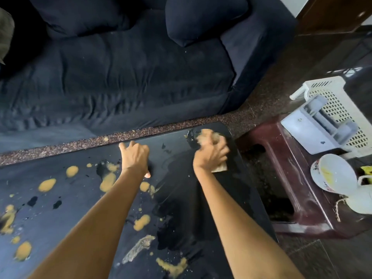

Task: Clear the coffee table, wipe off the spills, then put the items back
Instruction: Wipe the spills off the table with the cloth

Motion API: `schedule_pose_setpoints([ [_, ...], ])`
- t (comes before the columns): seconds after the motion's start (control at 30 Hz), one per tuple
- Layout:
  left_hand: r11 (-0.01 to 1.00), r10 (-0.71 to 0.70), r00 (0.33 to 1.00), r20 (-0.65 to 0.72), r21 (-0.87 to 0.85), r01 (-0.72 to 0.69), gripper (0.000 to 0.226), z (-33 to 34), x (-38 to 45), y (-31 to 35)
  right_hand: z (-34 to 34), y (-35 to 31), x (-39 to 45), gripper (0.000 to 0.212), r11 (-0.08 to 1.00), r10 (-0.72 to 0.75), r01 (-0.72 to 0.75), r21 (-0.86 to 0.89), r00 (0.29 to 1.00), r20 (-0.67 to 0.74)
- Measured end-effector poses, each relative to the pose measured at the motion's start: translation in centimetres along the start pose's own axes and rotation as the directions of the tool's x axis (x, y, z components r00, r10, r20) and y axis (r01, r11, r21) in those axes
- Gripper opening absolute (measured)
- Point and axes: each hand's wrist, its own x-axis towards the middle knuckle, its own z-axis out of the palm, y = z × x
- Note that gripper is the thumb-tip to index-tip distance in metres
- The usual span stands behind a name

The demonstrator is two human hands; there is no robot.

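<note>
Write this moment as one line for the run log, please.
step: wiping | right hand: holds sponge on coffee table far right corner | left hand: rests flat on table | orange spills: remain left

– What's on the table [181,208]?
– Spills [107,182] to the left, a sponge [218,168] far right.
– Around it?
– Sofa [120,77] behind; stool [298,178] right, carrying a bowl [334,174]

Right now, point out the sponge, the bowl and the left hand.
sponge [220,167]: head view, near corner showing below the right hand.
bowl [332,174]: head view, inner wall, on the maroon stool.
left hand [135,157]: head view, back of hand, resting on the table.
</note>
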Motion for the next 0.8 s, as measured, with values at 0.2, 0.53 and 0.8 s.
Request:
schedule_pose_setpoints([
  [0.2, 1.0, 0.015, 1.0, -0.001, 0.0, -0.015, 0.06, -0.3, 0.3, 0.1, 0.8, 1.1, 1.1, 0.057, 0.599, -0.779, 0.8, -0.028, 0.591, 0.209],
  [0.53, 0.999, 0.032, 0.999, -0.003, 0.0, -0.032, 0.053, -0.2, 0.6, 0.3, 2.6, -3.8, -1.9, 0.063, 0.854, -0.516, 0.52, 0.007, 0.846, 0.13],
  [0.8, 0.999, 0.034, 0.999, -0.014, -0.033, -0.035, 0.051, -0.3, 0.6, 0.3, 0.7, 1.1, 5.9, 0.064, 0.917, -0.385, 0.389, -0.09, 0.921, 0.058],
])
